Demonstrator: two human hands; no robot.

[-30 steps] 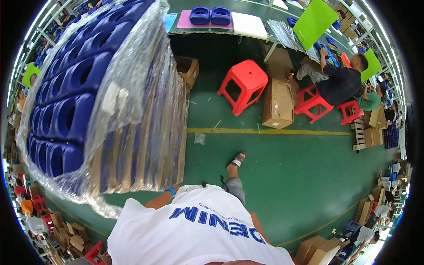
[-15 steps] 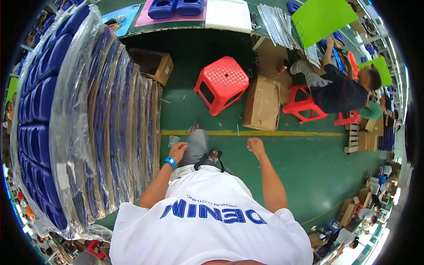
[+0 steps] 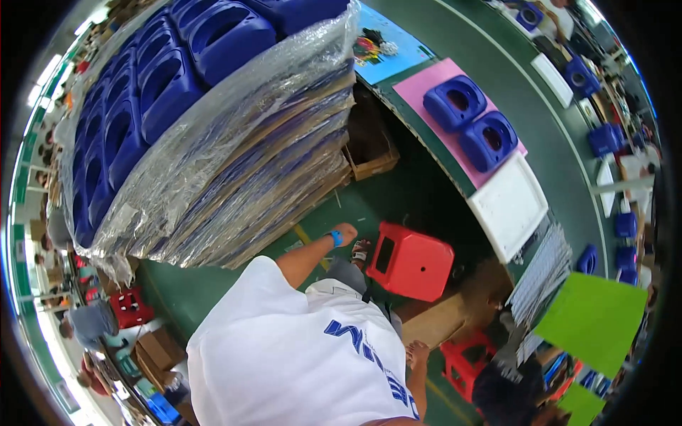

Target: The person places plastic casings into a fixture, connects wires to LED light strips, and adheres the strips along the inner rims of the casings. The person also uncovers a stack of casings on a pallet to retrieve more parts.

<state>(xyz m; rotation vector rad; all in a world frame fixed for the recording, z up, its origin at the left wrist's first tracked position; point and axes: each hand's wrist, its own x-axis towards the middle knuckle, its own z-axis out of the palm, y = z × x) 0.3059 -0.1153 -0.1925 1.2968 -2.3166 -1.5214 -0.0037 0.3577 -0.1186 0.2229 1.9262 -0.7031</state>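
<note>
My left hand [image 3: 346,234], with a blue watch [image 3: 336,238] at the wrist, hangs over my leg between the wrapped stack and a red plastic stool [image 3: 418,261]. Its fingers are turned away, and nothing is seen in it. Low beside my hip, my right hand [image 3: 418,353] is loosely curled, with no object visible in it. It is nearest to a cardboard box [image 3: 437,319]. To the left towers a stack of blue plastic shells [image 3: 163,82], layered with cardboard and wrapped in clear film [image 3: 234,135].
A long green workbench carries two blue shells [image 3: 469,121] on a pink sheet, a white tray [image 3: 508,206], metal strips [image 3: 540,273] and a green board [image 3: 593,323]. An open carton [image 3: 374,162] lies under it. A co-worker [image 3: 508,390] sits near another red stool [image 3: 465,362].
My view has turned left, so the wrapped stack now fills the upper left and the bench runs down the right. The red stool appears closer to my legs. My hands took hold of nothing visible.
</note>
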